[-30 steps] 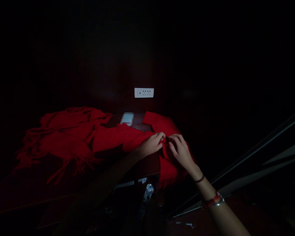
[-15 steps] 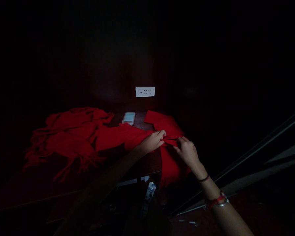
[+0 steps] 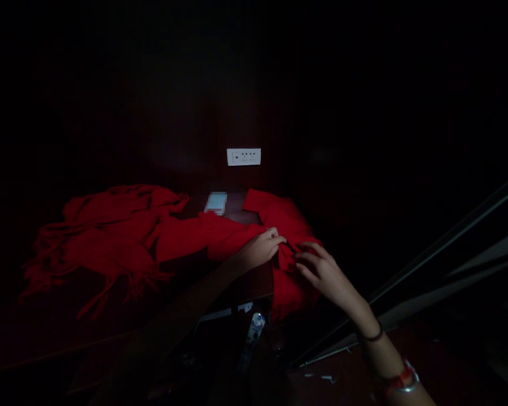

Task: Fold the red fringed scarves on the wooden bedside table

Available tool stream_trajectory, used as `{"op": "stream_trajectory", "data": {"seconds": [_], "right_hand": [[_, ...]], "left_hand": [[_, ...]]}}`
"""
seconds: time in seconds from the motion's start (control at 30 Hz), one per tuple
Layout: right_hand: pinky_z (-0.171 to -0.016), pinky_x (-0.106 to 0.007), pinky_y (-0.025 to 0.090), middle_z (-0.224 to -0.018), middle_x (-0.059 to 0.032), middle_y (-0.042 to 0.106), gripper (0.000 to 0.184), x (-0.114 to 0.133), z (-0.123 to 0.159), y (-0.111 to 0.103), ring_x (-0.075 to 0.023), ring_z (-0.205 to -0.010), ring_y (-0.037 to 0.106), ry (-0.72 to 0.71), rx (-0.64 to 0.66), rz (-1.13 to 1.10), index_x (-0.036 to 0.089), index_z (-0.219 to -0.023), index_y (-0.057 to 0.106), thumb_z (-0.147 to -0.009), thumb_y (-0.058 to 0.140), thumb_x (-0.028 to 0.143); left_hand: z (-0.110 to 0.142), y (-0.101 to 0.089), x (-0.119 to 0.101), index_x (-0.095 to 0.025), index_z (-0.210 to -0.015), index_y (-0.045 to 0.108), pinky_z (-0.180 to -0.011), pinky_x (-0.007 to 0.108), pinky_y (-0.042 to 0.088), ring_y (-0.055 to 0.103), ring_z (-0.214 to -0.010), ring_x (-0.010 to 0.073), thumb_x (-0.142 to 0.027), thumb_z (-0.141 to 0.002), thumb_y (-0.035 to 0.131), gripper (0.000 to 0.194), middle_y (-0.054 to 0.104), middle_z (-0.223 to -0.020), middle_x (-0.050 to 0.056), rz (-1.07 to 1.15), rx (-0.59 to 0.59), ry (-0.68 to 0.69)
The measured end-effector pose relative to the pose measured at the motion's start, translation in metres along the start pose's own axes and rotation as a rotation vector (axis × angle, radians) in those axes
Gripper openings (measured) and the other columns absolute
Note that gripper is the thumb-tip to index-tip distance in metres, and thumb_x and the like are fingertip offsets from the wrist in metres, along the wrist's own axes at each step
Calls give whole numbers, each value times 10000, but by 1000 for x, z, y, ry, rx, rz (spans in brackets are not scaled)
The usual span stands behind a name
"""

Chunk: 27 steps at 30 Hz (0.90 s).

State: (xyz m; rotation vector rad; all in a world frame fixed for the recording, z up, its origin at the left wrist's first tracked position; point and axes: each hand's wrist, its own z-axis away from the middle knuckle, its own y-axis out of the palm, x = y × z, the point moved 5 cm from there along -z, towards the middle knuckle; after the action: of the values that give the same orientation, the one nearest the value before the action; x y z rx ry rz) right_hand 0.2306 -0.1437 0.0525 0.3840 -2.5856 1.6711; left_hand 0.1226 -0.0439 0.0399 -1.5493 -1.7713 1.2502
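Note:
My left hand [image 3: 260,248] pinches the end of a red scarf [image 3: 226,237] that stretches across from the left. Beneath it runs another length of red cloth [image 3: 275,208], laid back to front, with a fringe at its near end. Just right of the pinched end is my right hand [image 3: 324,273], its fingers spread apart at the loose fold of scarf; whether the fingertips touch it I cannot tell. At the far left lies a crumpled heap of red fringed fabric [image 3: 114,225].
Dark tabletop [image 3: 237,210] shows behind the scarf, with a blurred pale packet [image 3: 217,203] on it. A white power socket [image 3: 244,157] is on the wall. Below the table edge a patterned, light-coloured object [image 3: 256,327] shows. White scraps [image 3: 327,378] lie on the floor.
My right hand has let go of the scarf end, spread its fingers and drawn slightly toward me. The scarf end now droops. My left hand keeps its hold.

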Motion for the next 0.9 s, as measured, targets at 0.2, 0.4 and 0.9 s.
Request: {"op": "stream_trajectory", "data": {"seconds": [0.2,0.4,0.9], "right_hand": [[-802,-389,350,-1047,-83,531,234,10,-6,19,-230,-948,458,105,-133,169,177,-893,604,-786,444,309],[-823,-404,324,-1049,-114,526,272,15,-4,31,-248,-958,429,127,-285,292,127,-980,560,-752,470,245],[-750,-329,373,-921,-111,546,199,12,5,24,-197,-845,468,39,-430,236,120,-910,536,-795,423,237]], "left_hand": [[-1,-3,0,-167,-793,534,-799,238,389,465,-804,121,-121,-780,410,133,463,-833,17,14,-40,-40],[-2,-4,1,-168,-788,511,-826,245,378,475,-856,126,-107,-750,429,109,487,-920,24,57,-78,-78],[-6,-7,-2,-174,-736,526,-700,227,393,495,-732,123,-157,-727,478,51,532,-764,-2,60,-91,-155]]}}
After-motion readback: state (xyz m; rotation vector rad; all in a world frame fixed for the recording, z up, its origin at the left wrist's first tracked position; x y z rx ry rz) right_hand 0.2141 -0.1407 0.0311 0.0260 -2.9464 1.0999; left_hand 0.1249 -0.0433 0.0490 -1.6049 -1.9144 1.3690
